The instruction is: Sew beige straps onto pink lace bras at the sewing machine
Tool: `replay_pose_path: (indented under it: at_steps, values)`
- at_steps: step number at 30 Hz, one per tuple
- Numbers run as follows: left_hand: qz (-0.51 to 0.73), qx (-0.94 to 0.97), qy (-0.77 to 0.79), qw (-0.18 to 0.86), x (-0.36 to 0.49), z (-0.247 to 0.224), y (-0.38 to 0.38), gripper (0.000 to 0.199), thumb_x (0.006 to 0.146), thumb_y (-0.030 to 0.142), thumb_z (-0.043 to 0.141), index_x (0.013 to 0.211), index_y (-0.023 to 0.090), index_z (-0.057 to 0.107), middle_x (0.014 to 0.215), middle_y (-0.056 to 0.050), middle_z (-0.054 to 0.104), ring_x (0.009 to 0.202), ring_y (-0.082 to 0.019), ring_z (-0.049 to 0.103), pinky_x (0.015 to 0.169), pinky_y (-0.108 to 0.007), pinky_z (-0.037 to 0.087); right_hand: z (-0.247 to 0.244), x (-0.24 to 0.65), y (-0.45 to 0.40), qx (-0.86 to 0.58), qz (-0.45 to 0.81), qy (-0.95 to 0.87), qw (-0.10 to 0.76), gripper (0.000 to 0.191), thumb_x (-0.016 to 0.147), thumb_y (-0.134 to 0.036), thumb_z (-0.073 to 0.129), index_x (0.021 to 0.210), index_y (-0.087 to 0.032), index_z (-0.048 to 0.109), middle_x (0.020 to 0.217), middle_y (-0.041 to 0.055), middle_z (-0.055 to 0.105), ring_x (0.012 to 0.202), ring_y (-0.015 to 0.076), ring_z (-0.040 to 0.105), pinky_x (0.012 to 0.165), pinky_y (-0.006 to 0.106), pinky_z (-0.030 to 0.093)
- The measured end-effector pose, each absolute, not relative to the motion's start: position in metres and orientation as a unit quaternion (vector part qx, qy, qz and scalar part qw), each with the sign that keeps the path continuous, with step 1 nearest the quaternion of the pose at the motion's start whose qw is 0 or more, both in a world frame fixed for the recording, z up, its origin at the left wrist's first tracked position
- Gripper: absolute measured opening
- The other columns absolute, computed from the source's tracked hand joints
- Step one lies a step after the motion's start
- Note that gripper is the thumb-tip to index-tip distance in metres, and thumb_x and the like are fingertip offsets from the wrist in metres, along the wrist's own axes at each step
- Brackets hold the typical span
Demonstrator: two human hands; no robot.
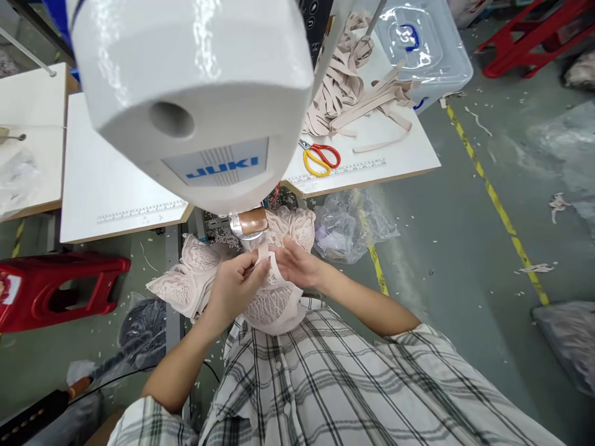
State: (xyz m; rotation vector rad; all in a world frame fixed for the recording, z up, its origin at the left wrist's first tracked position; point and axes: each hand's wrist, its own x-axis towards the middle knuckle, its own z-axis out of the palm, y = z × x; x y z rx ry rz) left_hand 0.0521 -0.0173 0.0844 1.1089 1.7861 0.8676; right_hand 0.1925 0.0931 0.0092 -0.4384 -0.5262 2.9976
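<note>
Below the head of a white sewing machine (195,105), my left hand (237,282) is closed on a pale pink lace bra (274,306), pinching it where a narrow strap meets the top of a cup. My right hand (300,263) is beside the strap on the other side, palm partly showing and fingers loosely stretched. Its fingertips lie partly behind the strap. The lace cup hangs down in front of my shirt. More lace pieces (186,282) drape to the left, and another lace part (300,226) lies under the machine's end.
Red-and-yellow scissors (320,160) and a heap of beige straps (344,93) lie on the right-hand white table (409,152). Behind it stands a clear plastic box (425,43). A red stool (60,288) is at left; plastic bags (348,229) lie on the floor.
</note>
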Motion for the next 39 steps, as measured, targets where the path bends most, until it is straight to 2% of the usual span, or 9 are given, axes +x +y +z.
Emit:
replay_pose_path:
  at_steps: [3, 8, 10, 14, 19, 23, 29, 34, 39]
  values:
    - [0.314, 0.481, 0.73, 0.37, 0.058, 0.086, -0.019, 0.033, 0.095, 0.043, 0.055, 0.077, 0.017, 0.064, 0.062, 0.002, 0.055, 0.056, -0.011, 0.044, 0.053, -0.024, 0.032, 0.012, 0.191, 0.092, -0.202, 0.956, -0.214, 0.015, 0.045, 0.074, -0.056, 0.08, 0.093, -0.017, 0.07, 0.081, 0.0023, 0.071, 0.073, 0.0125, 0.067, 0.069, 0.023, 0.057]
    - [0.326, 0.476, 0.755, 0.312, 0.052, 0.09, -0.021, 0.027, 0.094, 0.041, 0.057, 0.083, 0.018, 0.068, 0.069, 0.0, 0.064, 0.061, -0.012, 0.053, 0.055, -0.023, 0.037, 0.026, 0.196, 0.119, -0.259, 0.91, -0.266, 0.184, 0.022, 0.075, -0.035, 0.084, 0.087, -0.019, 0.076, 0.07, -0.0044, 0.064, 0.062, 0.0043, 0.057, 0.062, 0.013, 0.05]
    - [0.336, 0.465, 0.772, 0.274, 0.048, 0.093, -0.022, 0.026, 0.095, 0.04, 0.057, 0.082, 0.019, 0.067, 0.071, 0.0, 0.066, 0.064, -0.013, 0.055, 0.057, -0.023, 0.038, 0.035, 0.202, 0.128, -0.237, 0.902, -0.297, 0.208, 0.021, 0.074, -0.038, 0.085, 0.083, -0.02, 0.078, 0.09, -0.0014, 0.07, 0.08, 0.0072, 0.063, 0.078, 0.017, 0.054]
    - [0.327, 0.482, 0.774, 0.249, 0.046, 0.094, -0.021, 0.025, 0.095, 0.038, 0.058, 0.08, 0.019, 0.066, 0.069, 0.0, 0.064, 0.062, -0.012, 0.053, 0.057, -0.024, 0.036, 0.061, 0.208, 0.126, -0.172, 0.842, -0.497, 0.121, 0.02, 0.084, -0.041, 0.076, 0.091, -0.024, 0.08, 0.123, 0.0047, 0.068, 0.113, 0.0201, 0.063, 0.098, 0.033, 0.051]
    - [0.337, 0.51, 0.735, 0.293, 0.042, 0.09, -0.02, 0.024, 0.094, 0.036, 0.059, 0.076, 0.019, 0.059, 0.072, 0.001, 0.059, 0.064, -0.012, 0.048, 0.059, -0.024, 0.036, 0.08, 0.203, 0.114, -0.161, 0.656, -0.714, 0.182, 0.019, 0.094, -0.036, 0.064, 0.102, -0.029, 0.08, 0.1, 0.0034, 0.074, 0.097, 0.0189, 0.067, 0.088, 0.034, 0.052]
    - [0.38, 0.54, 0.649, 0.378, 0.044, 0.078, -0.02, 0.022, 0.094, 0.038, 0.059, 0.083, 0.019, 0.057, 0.091, -0.004, 0.064, 0.075, -0.014, 0.055, 0.064, -0.025, 0.041, 0.08, 0.2, 0.118, -0.136, 0.664, -0.707, 0.202, 0.016, 0.093, -0.032, 0.066, 0.098, -0.028, 0.08, 0.097, 0.0027, 0.075, 0.093, 0.0177, 0.068, 0.084, 0.032, 0.053]
    - [0.431, 0.544, 0.683, 0.227, 0.049, 0.064, -0.013, 0.029, 0.097, 0.031, 0.054, 0.123, 0.02, 0.059, 0.068, 0.002, 0.063, 0.055, -0.012, 0.055, 0.059, -0.024, 0.043, 0.068, 0.189, 0.151, -0.208, 0.753, -0.593, 0.193, 0.022, 0.09, -0.042, 0.069, 0.1, -0.025, 0.079, 0.094, 0.003, 0.073, 0.084, 0.0136, 0.066, 0.075, 0.026, 0.055]
    - [0.356, 0.562, 0.722, 0.189, 0.033, 0.082, 0.003, 0.03, 0.1, 0.028, 0.051, 0.121, 0.022, 0.072, 0.103, -0.005, 0.079, 0.087, -0.017, 0.073, 0.077, -0.025, 0.055, 0.052, 0.171, 0.183, -0.255, 0.731, -0.589, 0.232, 0.031, 0.088, -0.049, 0.068, 0.09, -0.019, 0.073, 0.068, -0.0013, 0.058, 0.06, 0.0097, 0.052, 0.059, 0.023, 0.047]
    - [0.344, 0.508, 0.756, 0.229, 0.029, 0.099, 0.01, 0.031, 0.099, 0.03, 0.054, 0.122, 0.023, 0.073, 0.123, -0.003, 0.074, 0.114, -0.021, 0.07, 0.097, -0.029, 0.056, 0.056, 0.144, 0.197, -0.262, 0.577, -0.712, 0.302, 0.021, 0.084, -0.036, 0.071, 0.075, -0.021, 0.061, 0.071, -0.0011, 0.052, 0.076, 0.0152, 0.051, 0.07, 0.027, 0.044]
